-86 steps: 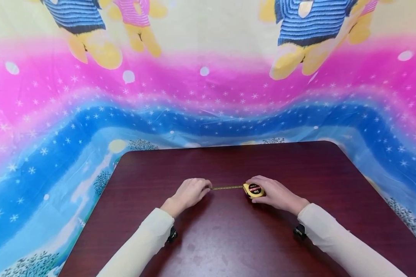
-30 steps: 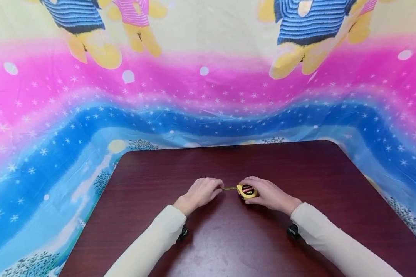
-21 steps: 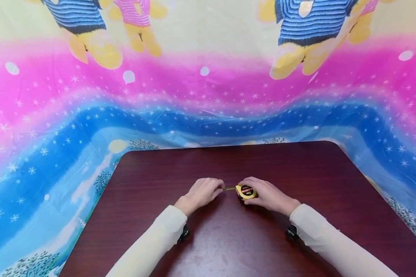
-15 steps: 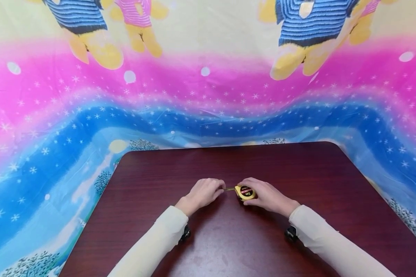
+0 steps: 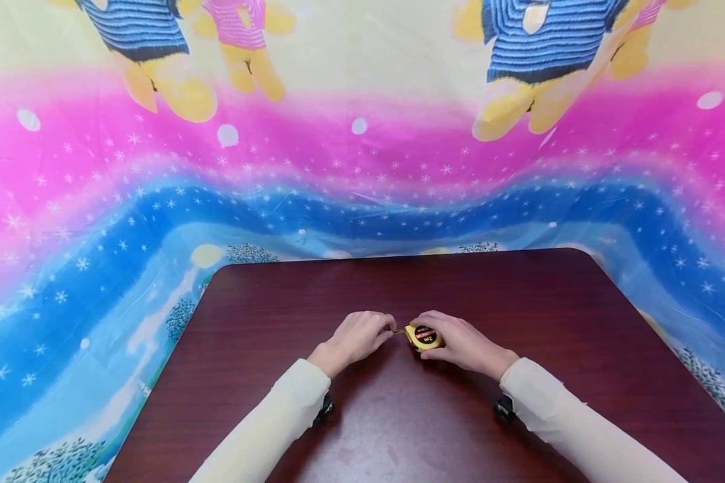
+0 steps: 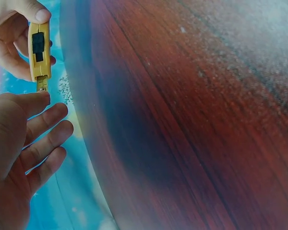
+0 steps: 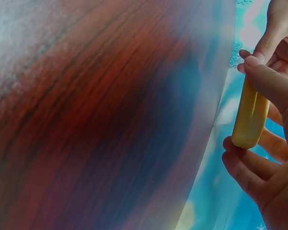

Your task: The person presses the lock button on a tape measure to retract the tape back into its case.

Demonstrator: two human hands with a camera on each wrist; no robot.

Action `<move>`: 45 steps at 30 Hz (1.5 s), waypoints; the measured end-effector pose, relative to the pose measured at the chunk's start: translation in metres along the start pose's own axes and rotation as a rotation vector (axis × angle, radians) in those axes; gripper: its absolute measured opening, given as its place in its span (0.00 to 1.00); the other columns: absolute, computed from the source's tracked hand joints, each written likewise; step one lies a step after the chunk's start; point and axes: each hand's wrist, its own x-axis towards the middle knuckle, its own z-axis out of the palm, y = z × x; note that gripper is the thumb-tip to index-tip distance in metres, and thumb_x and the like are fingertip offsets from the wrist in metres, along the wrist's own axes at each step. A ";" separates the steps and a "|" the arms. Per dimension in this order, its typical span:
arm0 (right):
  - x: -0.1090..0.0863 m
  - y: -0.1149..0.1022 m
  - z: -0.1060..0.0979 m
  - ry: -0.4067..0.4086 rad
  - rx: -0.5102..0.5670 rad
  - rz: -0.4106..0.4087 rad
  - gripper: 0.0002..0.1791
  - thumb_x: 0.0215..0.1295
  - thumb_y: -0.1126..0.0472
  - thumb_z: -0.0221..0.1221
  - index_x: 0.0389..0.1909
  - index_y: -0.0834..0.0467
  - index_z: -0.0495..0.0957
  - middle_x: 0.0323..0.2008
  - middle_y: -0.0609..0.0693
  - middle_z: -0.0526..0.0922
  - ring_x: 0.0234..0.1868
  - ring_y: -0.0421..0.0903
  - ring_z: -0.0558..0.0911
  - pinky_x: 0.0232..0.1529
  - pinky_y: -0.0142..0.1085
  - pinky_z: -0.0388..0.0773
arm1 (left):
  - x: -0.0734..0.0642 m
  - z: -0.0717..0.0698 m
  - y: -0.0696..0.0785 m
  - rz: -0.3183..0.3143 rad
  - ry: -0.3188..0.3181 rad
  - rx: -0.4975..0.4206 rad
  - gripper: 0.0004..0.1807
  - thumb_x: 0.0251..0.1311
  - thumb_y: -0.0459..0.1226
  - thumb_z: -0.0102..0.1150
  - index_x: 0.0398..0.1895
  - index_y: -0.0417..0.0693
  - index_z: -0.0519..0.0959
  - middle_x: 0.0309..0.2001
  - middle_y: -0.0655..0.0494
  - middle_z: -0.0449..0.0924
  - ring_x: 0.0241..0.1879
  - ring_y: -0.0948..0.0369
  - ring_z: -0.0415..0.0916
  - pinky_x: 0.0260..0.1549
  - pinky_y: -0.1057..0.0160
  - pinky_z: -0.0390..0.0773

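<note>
A yellow tape measure (image 5: 424, 337) with a black round label marked 2m is gripped by my right hand (image 5: 468, 345), thumb and fingers on either side of the case. My left hand (image 5: 356, 337) pinches the end of the short yellow blade (image 5: 400, 331) between thumb and forefinger. In the left wrist view, the case (image 6: 40, 48) shows a black slider on its edge, and the blade (image 6: 42, 84) reaches down to the left thumb; the other left fingers (image 6: 50, 141) spread apart. The right wrist view shows the plain back of the case (image 7: 252, 115). Both hands are above the table.
A dark red-brown wooden table (image 5: 362, 416) lies under both hands. Behind and beside it hangs a cloth backdrop (image 5: 350, 161) printed with bears, snowflakes and trees. A small black device (image 5: 505, 408) sits under each wrist, by the cream sleeves (image 5: 266, 419).
The exposed blade has become much shorter as my hands came together. The tape case in my right hand has moved left, and my left hand has shifted right, both keeping their hold.
</note>
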 end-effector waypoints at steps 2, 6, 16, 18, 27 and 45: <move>0.001 -0.001 0.000 -0.004 0.002 0.003 0.33 0.58 0.53 0.74 0.64 0.49 0.75 0.61 0.46 0.79 0.60 0.45 0.80 0.60 0.46 0.80 | 0.001 0.000 0.000 -0.001 0.001 0.001 0.05 0.70 0.42 0.61 0.43 0.58 0.85 0.39 0.65 0.88 0.35 0.67 0.83 0.38 0.64 0.83; 0.003 -0.002 -0.001 -0.012 0.010 0.007 0.32 0.58 0.53 0.73 0.64 0.49 0.75 0.61 0.46 0.79 0.60 0.45 0.80 0.61 0.46 0.79 | 0.001 -0.002 0.000 -0.007 -0.006 -0.001 0.05 0.70 0.42 0.61 0.43 0.58 0.85 0.40 0.65 0.88 0.36 0.67 0.83 0.38 0.64 0.83; 0.002 -0.004 0.001 -0.010 0.004 -0.003 0.32 0.58 0.54 0.73 0.64 0.49 0.75 0.61 0.46 0.79 0.60 0.45 0.80 0.60 0.47 0.80 | 0.002 -0.001 0.001 -0.012 -0.028 -0.006 0.06 0.70 0.42 0.60 0.44 0.58 0.85 0.42 0.65 0.88 0.38 0.67 0.84 0.40 0.64 0.83; 0.002 -0.004 0.002 -0.011 0.007 -0.009 0.32 0.58 0.54 0.73 0.64 0.49 0.75 0.60 0.46 0.79 0.60 0.45 0.80 0.60 0.47 0.80 | 0.002 0.000 0.002 -0.011 -0.030 -0.014 0.06 0.71 0.42 0.60 0.45 0.57 0.85 0.42 0.64 0.88 0.38 0.66 0.84 0.40 0.64 0.83; 0.003 -0.007 0.005 -0.034 -0.001 0.007 0.32 0.60 0.51 0.72 0.65 0.50 0.75 0.62 0.47 0.78 0.60 0.45 0.80 0.59 0.46 0.79 | 0.002 0.002 0.004 -0.006 -0.030 -0.012 0.07 0.70 0.42 0.60 0.46 0.57 0.85 0.43 0.64 0.88 0.38 0.66 0.84 0.40 0.64 0.83; 0.006 -0.012 0.007 -0.046 -0.005 -0.001 0.34 0.60 0.51 0.72 0.67 0.54 0.75 0.63 0.49 0.77 0.59 0.45 0.80 0.59 0.46 0.80 | 0.003 0.004 0.003 0.002 -0.023 0.007 0.06 0.70 0.42 0.61 0.45 0.57 0.85 0.41 0.64 0.88 0.37 0.66 0.83 0.38 0.64 0.83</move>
